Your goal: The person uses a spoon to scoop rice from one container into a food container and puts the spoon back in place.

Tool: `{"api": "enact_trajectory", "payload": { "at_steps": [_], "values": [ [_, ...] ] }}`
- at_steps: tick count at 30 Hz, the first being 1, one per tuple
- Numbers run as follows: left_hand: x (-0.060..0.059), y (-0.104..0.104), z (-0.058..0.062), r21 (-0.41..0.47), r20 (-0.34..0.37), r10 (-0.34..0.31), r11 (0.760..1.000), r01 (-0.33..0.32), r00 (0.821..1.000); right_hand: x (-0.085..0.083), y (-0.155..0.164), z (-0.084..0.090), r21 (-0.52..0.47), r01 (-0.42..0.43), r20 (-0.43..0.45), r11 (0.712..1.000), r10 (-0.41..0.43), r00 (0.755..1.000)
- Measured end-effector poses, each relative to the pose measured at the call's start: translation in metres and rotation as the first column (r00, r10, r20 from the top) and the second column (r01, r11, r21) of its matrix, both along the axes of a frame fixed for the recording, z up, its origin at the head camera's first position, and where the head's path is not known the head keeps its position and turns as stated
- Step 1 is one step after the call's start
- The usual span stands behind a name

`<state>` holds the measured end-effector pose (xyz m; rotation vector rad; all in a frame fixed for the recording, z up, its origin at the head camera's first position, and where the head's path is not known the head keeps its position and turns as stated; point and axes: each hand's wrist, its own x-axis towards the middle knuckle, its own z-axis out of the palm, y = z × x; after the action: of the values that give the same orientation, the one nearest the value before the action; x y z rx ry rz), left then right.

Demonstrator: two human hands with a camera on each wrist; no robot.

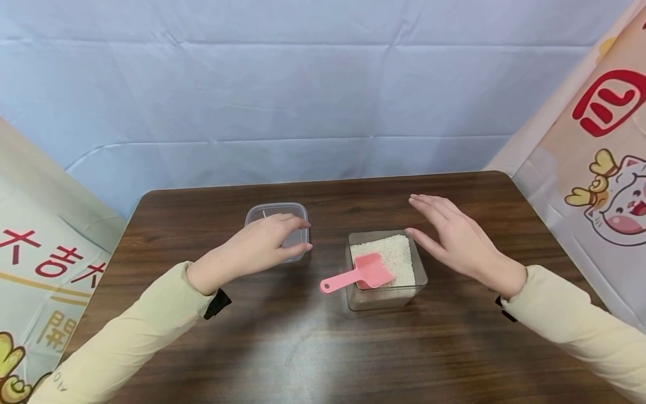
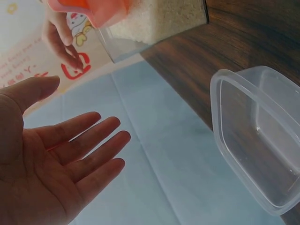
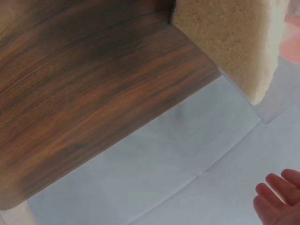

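Observation:
My left hand [image 1: 262,242] hovers over a clear plastic container [image 1: 276,210], its fingers spread and holding nothing. In the left wrist view the container [image 2: 234,140] stands to the side of the left hand [image 2: 61,159], its inside bare. A square clear bin [image 1: 386,301] of white rice [image 1: 401,252] stands on the table between my hands. A pink scoop [image 1: 372,271] lies on the rice, its handle sticking out over the bin's left rim. My right hand [image 1: 454,238], fingers extended and holding nothing, is beside the bin's right back corner.
Both containers stand on a dark wood-grain table [image 1: 303,348]. A pale blue cloth [image 1: 282,101] hangs behind the table's back edge. Printed banners hang at the right [image 1: 600,185] and left [image 1: 45,269].

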<state>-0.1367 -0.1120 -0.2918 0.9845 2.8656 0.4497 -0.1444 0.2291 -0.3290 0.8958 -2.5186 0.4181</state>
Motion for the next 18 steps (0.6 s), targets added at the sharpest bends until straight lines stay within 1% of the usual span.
{"api": "enact_trajectory", "payload": {
  "at_steps": [3, 7, 10, 18],
  "values": [
    [0.001, 0.002, 0.000, 0.007, 0.007, 0.002, 1.000, -0.002, 1.000, 0.003, -0.001, 0.000, -0.001, -0.006, 0.005, 1.000, 0.006, 1.000],
    [0.003, 0.004, 0.000, 0.030, 0.004, -0.020, 0.999, 0.020, 1.000, 0.006, -0.003, 0.000, -0.001, -0.015, 0.015, 1.000, 0.015, 1.000],
    [0.005, 0.005, 0.000, 0.043, 0.015, -0.028, 0.999, 0.027, 0.999, 0.009, -0.004, -0.001, -0.003, -0.021, 0.019, 1.000, 0.021, 1.000],
    [0.012, 0.010, 0.005, 0.070, 0.039, -0.044, 0.997, 0.041, 0.998, 0.016, -0.008, -0.004, -0.014, -0.032, 0.035, 0.999, 0.032, 0.999]
  ]
}}
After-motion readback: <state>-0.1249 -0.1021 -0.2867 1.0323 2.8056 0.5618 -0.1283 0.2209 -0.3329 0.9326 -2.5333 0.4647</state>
